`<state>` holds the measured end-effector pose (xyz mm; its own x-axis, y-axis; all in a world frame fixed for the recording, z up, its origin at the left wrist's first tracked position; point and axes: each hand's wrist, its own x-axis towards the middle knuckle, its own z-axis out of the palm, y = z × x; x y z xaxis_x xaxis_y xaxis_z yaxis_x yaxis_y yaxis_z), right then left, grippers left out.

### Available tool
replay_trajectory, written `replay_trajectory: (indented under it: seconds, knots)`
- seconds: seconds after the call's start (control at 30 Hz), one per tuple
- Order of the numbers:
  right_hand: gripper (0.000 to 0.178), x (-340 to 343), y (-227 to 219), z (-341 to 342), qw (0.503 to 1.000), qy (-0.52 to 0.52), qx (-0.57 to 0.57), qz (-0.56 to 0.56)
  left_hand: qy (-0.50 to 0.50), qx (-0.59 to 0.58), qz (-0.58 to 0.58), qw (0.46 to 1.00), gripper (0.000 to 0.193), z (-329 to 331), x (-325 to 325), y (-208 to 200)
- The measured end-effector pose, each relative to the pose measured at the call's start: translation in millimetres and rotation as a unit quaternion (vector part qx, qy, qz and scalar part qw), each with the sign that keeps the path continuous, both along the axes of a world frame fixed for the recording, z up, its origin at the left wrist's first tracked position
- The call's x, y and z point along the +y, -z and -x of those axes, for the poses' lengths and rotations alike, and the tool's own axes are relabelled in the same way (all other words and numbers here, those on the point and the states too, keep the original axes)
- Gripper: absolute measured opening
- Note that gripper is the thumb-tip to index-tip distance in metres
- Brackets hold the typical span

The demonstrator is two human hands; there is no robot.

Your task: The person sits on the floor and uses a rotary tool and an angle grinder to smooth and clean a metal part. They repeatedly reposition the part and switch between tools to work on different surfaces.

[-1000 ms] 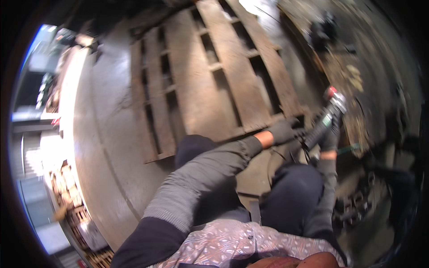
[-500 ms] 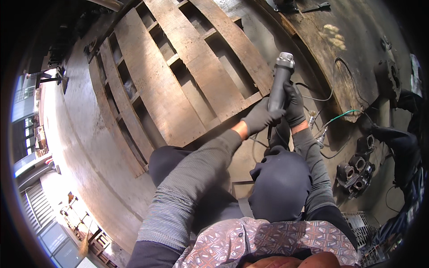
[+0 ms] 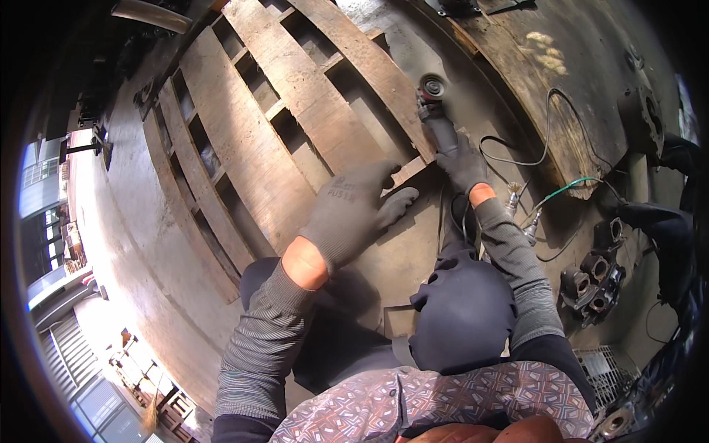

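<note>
An angle grinder [image 3: 441, 131] with a dark body is gripped in my right hand [image 3: 464, 165], its round head with a reddish ring pointing away from me. The grinder's head is over the floor just right of the wooden pallet's [image 3: 262, 166] near right corner. A blurred grey patch shows beside the head. My left hand [image 3: 347, 214] is off the tool, with thumb and fingers apart, over the near edge of the pallet. Both hands wear dark grey gloves.
A worn wooden board [image 3: 543, 140] lies to the right, with a black cable looping over it. Metal brushes [image 3: 513, 198] on a cable lie by my right forearm. Dark metal castings [image 3: 593, 284] sit farther right. Another person's dark-clothed leg [image 3: 653, 229] is at the right edge.
My left hand has let go of the grinder and moved left and nearer, opening. My right hand has shifted slightly left, turning the grinder so that its round face shows.
</note>
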<state>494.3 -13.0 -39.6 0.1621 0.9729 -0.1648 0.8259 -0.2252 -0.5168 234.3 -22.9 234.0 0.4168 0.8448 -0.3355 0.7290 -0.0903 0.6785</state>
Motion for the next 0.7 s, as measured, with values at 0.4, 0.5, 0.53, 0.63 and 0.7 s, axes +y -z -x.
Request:
replay_trajectory:
  seconds: [0.4,0.5,0.53,0.63,0.7]
  knots:
    - [0.085,17.0,0.3,13.8,0.987,-0.101,-0.12,0.018,0.089,0.018,-0.117,0.989,0.052,-0.2,-10.2,21.9]
    - [0.084,15.6,9.8,8.3,0.993,-0.09,-0.046,0.053,0.101,0.083,-0.086,0.988,0.054,7.5,-8.2,28.2]
    - [0.084,18.6,11.5,7.5,0.983,-0.137,-0.088,0.088,0.089,0.066,-0.066,0.992,0.053,9.2,-9.0,29.4]
    - [0.084,8.6,9.0,16.9,0.997,-0.055,-0.055,0.013,0.113,0.065,-0.089,0.987,0.052,11.0,-10.9,30.9]
    - [0.087,4.9,3.1,26.8,0.998,-0.042,-0.035,0.045,0.108,0.07,-0.066,0.989,0.051,9.2,-12.8,30.7]
